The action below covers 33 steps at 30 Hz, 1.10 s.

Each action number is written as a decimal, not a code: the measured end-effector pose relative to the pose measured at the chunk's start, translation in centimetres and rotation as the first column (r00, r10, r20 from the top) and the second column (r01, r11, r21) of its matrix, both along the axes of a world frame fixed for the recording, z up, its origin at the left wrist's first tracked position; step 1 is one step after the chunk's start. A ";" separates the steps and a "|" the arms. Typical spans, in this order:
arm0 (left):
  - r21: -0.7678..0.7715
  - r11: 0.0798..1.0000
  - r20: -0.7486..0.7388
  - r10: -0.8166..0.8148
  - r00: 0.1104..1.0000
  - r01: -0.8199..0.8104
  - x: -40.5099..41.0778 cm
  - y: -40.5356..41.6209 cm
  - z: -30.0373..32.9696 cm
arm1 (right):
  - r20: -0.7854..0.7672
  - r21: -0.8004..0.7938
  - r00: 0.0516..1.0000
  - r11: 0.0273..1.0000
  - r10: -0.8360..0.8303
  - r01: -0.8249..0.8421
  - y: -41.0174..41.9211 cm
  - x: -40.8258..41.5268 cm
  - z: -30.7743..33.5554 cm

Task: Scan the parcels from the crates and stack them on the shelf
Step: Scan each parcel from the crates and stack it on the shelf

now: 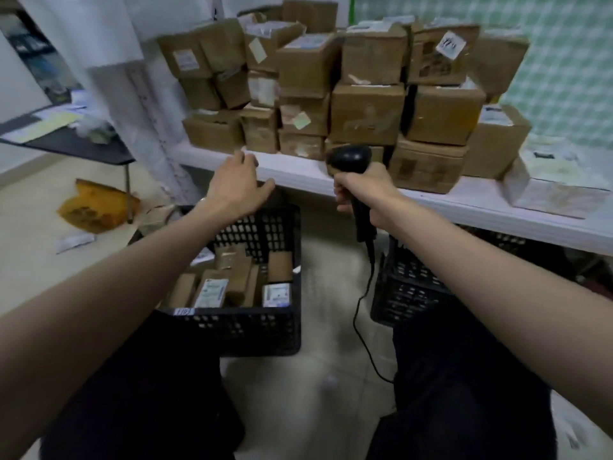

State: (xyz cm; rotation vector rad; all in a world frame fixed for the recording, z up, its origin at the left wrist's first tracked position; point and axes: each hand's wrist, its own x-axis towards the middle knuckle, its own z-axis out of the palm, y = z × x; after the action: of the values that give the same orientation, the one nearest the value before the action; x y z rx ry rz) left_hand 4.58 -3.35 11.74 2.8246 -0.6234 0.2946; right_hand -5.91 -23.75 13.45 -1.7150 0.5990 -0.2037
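The left hand [232, 187] has its fingers [247, 160] loosely spread and holds nothing, hovering by the front edge of the white shelf [298, 175] at frame centre. The right hand [360, 190] grips the black scanner [351, 157] by its handle. Brown parcels [368, 114] are stacked on the shelf; more parcels [232, 280] lie in the black crate [238, 330] at lower centre

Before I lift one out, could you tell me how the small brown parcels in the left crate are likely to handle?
The brown parcels look like stiff little cardboard boxes, so probably rigid and fairly light. They stand on end, packed closely in the crate, so neighbours may tip once one leaves.
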 end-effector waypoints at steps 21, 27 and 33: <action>0.236 0.906 -0.729 0.404 0.553 -0.351 7.7 6.5 -29.5 | -0.267 0.206 0.914 0.945 0.305 -0.255 6.8 9.0 -14.6; 0.174 0.900 -0.721 0.393 0.571 -0.400 8.0 5.7 -29.4 | -0.235 0.234 0.933 0.947 0.273 -0.219 5.4 9.3 -13.8; 0.155 0.930 -0.683 0.345 0.644 -0.334 9.2 7.9 -22.7 | -0.179 0.220 0.958 0.959 0.222 -0.181 4.5 8.6 -12.1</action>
State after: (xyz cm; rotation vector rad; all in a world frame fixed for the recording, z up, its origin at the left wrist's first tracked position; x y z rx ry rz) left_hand 13.73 4.59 -10.96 2.7237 0.0886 -0.7234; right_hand 2.65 -19.24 1.33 -1.5961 0.5669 0.1750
